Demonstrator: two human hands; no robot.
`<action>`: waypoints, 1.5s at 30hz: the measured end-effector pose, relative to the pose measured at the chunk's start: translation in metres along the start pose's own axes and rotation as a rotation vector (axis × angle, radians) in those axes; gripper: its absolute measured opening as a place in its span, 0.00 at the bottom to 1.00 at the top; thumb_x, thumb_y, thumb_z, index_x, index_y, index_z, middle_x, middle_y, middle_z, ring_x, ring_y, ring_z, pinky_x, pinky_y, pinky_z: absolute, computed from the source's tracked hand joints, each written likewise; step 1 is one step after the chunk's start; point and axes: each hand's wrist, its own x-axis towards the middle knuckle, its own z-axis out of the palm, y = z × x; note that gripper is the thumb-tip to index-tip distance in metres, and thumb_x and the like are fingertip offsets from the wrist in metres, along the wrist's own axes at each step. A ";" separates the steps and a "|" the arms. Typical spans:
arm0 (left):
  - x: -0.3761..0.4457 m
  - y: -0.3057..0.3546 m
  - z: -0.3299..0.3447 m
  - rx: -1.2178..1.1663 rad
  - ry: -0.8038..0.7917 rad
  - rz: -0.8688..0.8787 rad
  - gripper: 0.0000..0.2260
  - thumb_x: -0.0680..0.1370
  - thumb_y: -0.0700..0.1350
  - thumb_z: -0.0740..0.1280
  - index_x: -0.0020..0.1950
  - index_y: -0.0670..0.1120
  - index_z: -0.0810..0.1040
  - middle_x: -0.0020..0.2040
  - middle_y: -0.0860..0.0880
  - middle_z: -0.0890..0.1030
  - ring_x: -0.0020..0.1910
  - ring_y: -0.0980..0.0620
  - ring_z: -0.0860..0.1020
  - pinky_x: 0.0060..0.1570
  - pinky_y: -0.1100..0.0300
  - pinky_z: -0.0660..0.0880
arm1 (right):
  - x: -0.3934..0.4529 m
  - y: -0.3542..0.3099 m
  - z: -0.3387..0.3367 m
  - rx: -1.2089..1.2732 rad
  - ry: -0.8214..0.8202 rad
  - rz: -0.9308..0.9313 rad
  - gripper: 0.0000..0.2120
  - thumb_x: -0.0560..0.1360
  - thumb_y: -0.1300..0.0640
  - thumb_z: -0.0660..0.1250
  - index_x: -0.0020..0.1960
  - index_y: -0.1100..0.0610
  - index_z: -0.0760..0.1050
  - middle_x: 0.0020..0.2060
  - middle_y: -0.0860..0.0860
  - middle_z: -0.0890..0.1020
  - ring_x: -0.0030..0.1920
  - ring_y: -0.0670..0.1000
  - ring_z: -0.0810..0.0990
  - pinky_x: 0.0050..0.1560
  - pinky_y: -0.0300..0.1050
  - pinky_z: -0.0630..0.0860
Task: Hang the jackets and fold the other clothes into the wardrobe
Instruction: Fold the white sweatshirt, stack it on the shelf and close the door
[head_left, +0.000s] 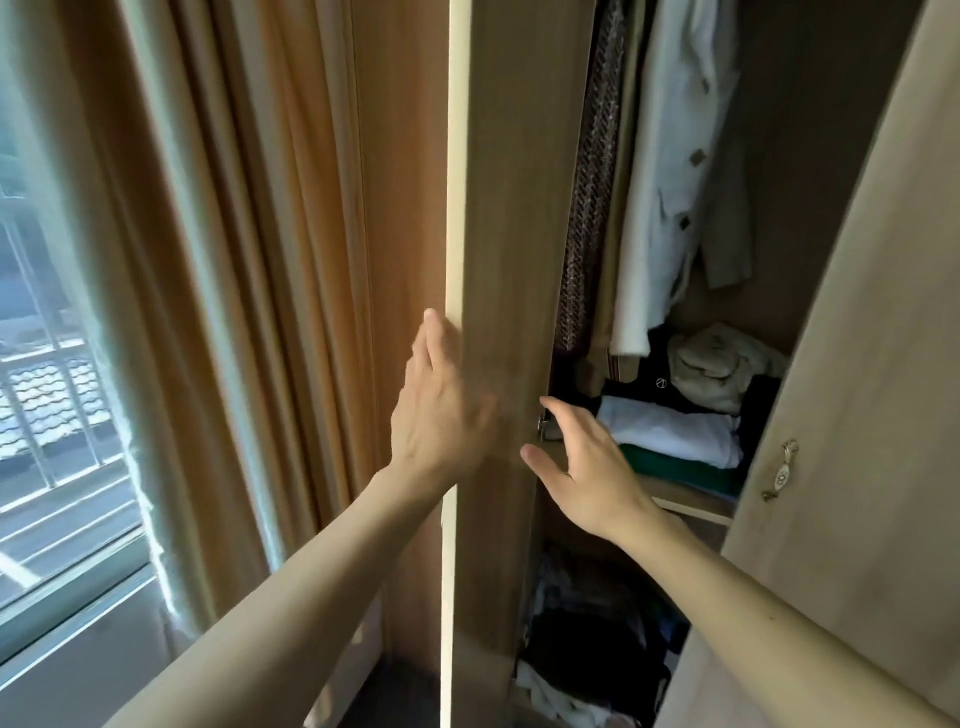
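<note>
Both hands are spread and hold nothing: the left hand (441, 410) rests on the door (514, 260), and the right hand (582, 462) reaches past its inner edge, where fingers could get pinched.

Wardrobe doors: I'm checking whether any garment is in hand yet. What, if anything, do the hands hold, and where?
No garment. The left hand lies flat on the left door; the right hand reaches toward its inner edge, holding nothing.
</note>
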 end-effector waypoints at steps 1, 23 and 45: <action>0.001 -0.001 0.000 -0.039 -0.039 -0.029 0.41 0.75 0.52 0.63 0.81 0.46 0.43 0.78 0.45 0.62 0.72 0.44 0.68 0.63 0.49 0.72 | 0.000 -0.002 0.001 0.000 -0.003 -0.001 0.32 0.80 0.39 0.59 0.78 0.52 0.57 0.75 0.51 0.65 0.75 0.51 0.62 0.73 0.48 0.61; -0.010 0.036 0.067 -0.333 -0.169 0.400 0.32 0.74 0.30 0.53 0.79 0.46 0.63 0.72 0.46 0.72 0.68 0.46 0.73 0.62 0.48 0.76 | -0.042 0.027 -0.024 -0.030 -0.055 0.051 0.43 0.70 0.40 0.73 0.76 0.43 0.52 0.72 0.45 0.65 0.73 0.46 0.63 0.67 0.39 0.63; -0.008 0.151 0.226 -0.113 -0.386 0.392 0.38 0.74 0.31 0.61 0.81 0.54 0.55 0.82 0.52 0.52 0.74 0.45 0.68 0.62 0.57 0.73 | -0.053 0.199 -0.094 -0.117 0.189 0.190 0.50 0.76 0.43 0.69 0.80 0.53 0.35 0.80 0.55 0.41 0.80 0.56 0.45 0.74 0.53 0.61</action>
